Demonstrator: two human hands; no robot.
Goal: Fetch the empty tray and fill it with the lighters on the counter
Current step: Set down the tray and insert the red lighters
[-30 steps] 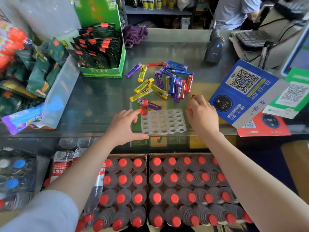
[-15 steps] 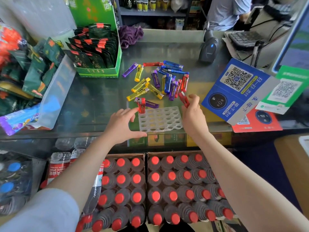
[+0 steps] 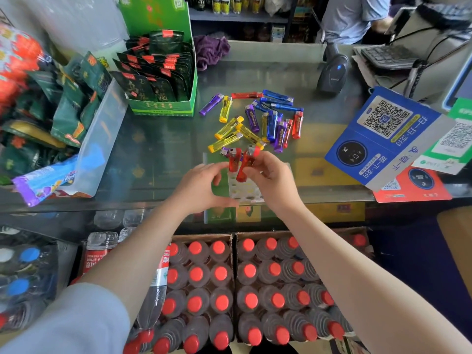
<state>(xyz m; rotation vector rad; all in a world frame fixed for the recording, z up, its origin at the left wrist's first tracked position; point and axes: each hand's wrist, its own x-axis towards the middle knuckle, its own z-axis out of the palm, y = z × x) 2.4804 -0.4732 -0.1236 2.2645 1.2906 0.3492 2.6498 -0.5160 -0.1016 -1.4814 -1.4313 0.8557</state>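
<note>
A white tray (image 3: 246,191) full of round holes lies on the glass counter near its front edge. One red lighter (image 3: 233,161) stands upright in the tray's far left corner. My right hand (image 3: 270,180) pinches a second red lighter (image 3: 243,167), tilted, right beside the standing one and over the tray. My left hand (image 3: 201,186) holds the tray's left side, thumb along the near edge and fingers curled by the far corner. Several loose lighters (image 3: 258,118) in yellow, purple, blue and red lie in a heap behind the tray. A purple lighter (image 3: 224,150) lies just past the tray.
A green display box (image 3: 163,100) of dark packets stands at the back left, with snack bags (image 3: 63,111) beside it. A barcode scanner (image 3: 332,72) and blue QR sign (image 3: 383,139) occupy the right. Red-capped bottles (image 3: 229,290) sit below the counter. A person (image 3: 352,19) stands behind it.
My right hand has carried the red lighter from the tray's right side across to its far left, next to the standing lighter. My left hand stays at the tray's left edge.
</note>
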